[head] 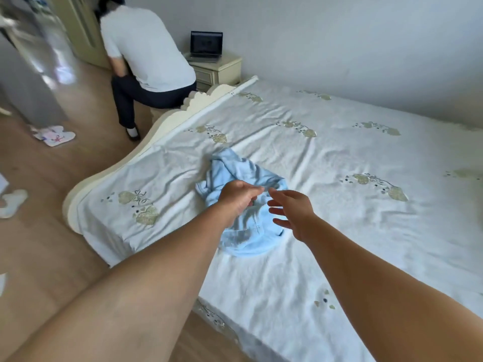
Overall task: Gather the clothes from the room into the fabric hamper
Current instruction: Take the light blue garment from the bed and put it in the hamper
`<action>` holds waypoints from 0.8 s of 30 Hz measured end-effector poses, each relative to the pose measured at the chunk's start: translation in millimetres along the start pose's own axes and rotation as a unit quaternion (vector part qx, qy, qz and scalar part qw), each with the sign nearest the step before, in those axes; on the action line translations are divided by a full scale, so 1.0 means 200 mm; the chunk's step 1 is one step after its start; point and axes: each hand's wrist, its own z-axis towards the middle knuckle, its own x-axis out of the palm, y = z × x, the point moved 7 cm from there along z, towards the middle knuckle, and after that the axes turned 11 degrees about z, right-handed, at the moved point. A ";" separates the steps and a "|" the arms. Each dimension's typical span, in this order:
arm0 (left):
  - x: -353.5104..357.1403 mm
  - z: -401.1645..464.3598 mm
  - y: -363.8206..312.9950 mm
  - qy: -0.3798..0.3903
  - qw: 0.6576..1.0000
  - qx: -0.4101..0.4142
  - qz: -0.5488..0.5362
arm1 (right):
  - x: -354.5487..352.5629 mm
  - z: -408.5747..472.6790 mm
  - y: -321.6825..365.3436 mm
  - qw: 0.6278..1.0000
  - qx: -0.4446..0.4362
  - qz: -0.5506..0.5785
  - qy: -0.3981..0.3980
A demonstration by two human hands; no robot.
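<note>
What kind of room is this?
Most likely a bedroom. There is a big bed with a leaf-patterned sheet, a small nightstand beside it with a laptop on top, and a light blue garment lying crumpled on the bed.

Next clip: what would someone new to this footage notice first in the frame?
The crumpled light blue garment lying mid-bed on the white leaf-patterned bedspread, with the left hand and right hand reaching in over it, fingers loosely open. Next, another person bent over at the upper left, beside a nightstand holding an open laptop.
</note>
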 end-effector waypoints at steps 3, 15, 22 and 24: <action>-0.07 0.23 0.05 -0.004 1.000 -0.016 0.006 | 0.08 0.25 -0.03 0.999 0.020 -0.015 -0.019; -0.06 1.06 0.31 0.095 0.991 -0.057 0.069 | 0.21 0.88 -0.26 0.984 0.107 -0.063 -0.128; -0.04 1.46 0.48 0.126 0.975 -0.049 0.179 | 0.30 1.18 -0.48 0.970 0.143 -0.073 -0.185; -0.03 1.55 0.53 0.123 0.957 -0.059 0.255 | 0.32 1.25 -0.56 0.961 0.168 -0.122 -0.183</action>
